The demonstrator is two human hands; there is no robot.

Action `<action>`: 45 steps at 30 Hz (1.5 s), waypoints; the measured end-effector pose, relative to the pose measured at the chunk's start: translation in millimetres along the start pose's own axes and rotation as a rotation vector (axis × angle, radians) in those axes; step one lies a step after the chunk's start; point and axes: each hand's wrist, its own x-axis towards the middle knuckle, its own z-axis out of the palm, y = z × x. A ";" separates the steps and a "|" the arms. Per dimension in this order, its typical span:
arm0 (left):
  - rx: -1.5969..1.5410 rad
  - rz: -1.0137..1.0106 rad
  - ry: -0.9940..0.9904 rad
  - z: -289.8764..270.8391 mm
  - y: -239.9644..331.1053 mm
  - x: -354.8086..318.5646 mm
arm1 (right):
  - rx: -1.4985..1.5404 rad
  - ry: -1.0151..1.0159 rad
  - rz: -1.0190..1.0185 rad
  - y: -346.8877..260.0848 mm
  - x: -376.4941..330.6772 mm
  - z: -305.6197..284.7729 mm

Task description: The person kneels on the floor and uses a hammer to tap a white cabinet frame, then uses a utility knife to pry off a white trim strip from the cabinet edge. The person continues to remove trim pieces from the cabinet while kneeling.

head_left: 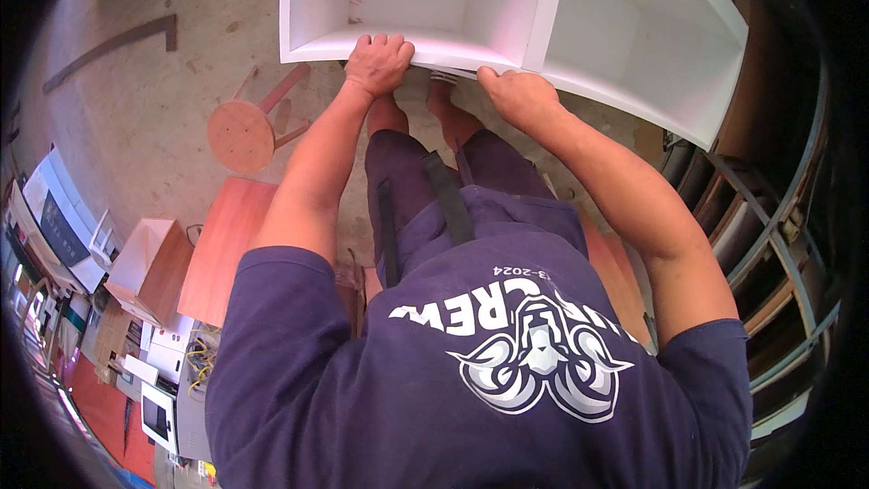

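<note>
A white open-fronted cabinet (412, 43) with two compartments stands in front of me at the top of the view. My left hand (380, 63) is closed over its near edge, the fingers curled onto the bottom panel of the left compartment. My right hand (520, 95) is closed just below the same edge, near the upright divider (546, 9). Between the hands a thin pale strip (448, 70) runs along the edge, with a narrow dark gap beside it. The strip's right end meets my right thumb and fingers; their undersides are hidden.
A round wooden stool (241, 136) is on the concrete floor to the left. Nearby are a wood-coloured panel (222, 249), an open wooden box (149, 272) and a dark L-shaped bar (118, 50). A metal rack (769, 244) holding boards lines the right side.
</note>
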 end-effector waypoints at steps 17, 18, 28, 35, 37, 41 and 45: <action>0.051 0.007 0.024 2.1 1.9 -0.9 | 0.000 0.032 -0.047 33.0 25.8 49.6; 0.042 0.002 0.002 0.6 2.9 -1.2 | 0.005 0.031 -0.042 31.7 23.8 49.2; -0.141 -0.025 0.036 -17.5 30.2 8.8 | -0.040 0.067 -0.002 27.1 -17.9 26.3; -0.165 0.026 -0.042 0.7 52.0 34.9 | -0.083 0.004 0.082 45.9 -36.6 15.3; -0.139 0.025 -0.056 5.5 54.1 36.8 | -0.086 -0.017 0.099 49.3 -36.3 15.2; -0.100 0.025 0.002 12.6 57.7 38.4 | -0.094 -0.016 0.099 53.0 -34.0 20.9; -0.104 0.045 0.011 12.7 57.9 38.2 | -0.074 -0.040 0.089 58.4 -32.0 26.5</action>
